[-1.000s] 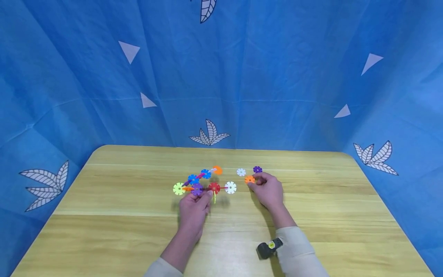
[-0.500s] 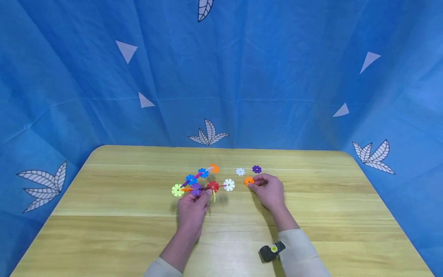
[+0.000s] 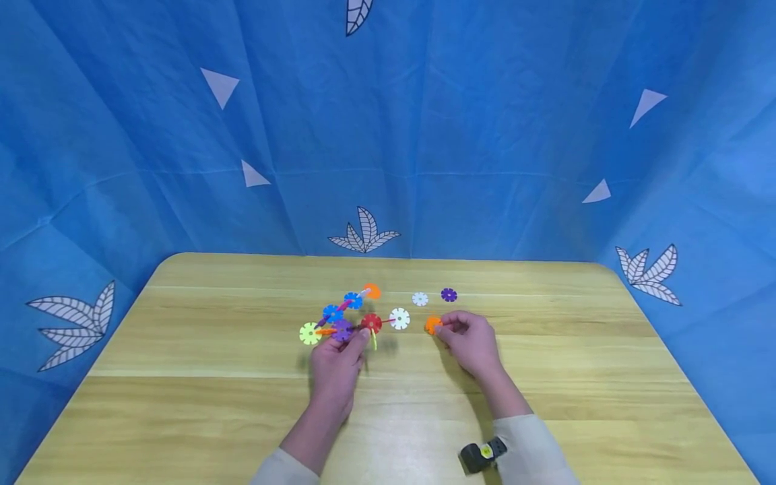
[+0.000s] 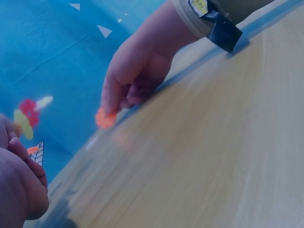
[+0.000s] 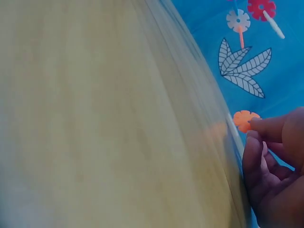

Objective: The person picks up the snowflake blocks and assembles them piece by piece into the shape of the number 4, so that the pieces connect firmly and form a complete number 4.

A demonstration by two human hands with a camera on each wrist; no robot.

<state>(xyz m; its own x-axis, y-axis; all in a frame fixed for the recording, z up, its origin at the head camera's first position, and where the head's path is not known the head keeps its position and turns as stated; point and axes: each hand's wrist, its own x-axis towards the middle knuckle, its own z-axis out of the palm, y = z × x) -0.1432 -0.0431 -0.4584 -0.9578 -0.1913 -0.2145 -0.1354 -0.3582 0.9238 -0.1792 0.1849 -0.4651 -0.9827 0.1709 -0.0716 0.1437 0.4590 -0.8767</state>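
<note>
My left hand [image 3: 337, 370] grips a chain of interlocked notched plastic discs by its near side, around the purple disc [image 3: 342, 330] and red disc [image 3: 371, 323]. The chain bends at a yellow-green disc [image 3: 310, 333] on the left and runs back through blue discs [image 3: 333, 313] to an orange end disc [image 3: 372, 291]. At its right end is a white disc [image 3: 399, 318]. Between thumb and fingertips my right hand [image 3: 473, 343] pinches a loose orange disc [image 3: 433, 325], held apart from the chain. The right wrist view shows this orange disc [image 5: 245, 120] at the fingertips.
Two loose discs, one white [image 3: 420, 299] and one purple [image 3: 448, 295], lie on the wooden table [image 3: 212, 343] behind my right hand. A blue curtain [image 3: 503, 148] hangs behind the table's back edge. A black wrist camera [image 3: 479, 457] sits at the right cuff.
My right hand has drawn the orange disc slightly nearer to me, away from the loose discs, and the disc has tilted. The left hand keeps its grip on the chain.
</note>
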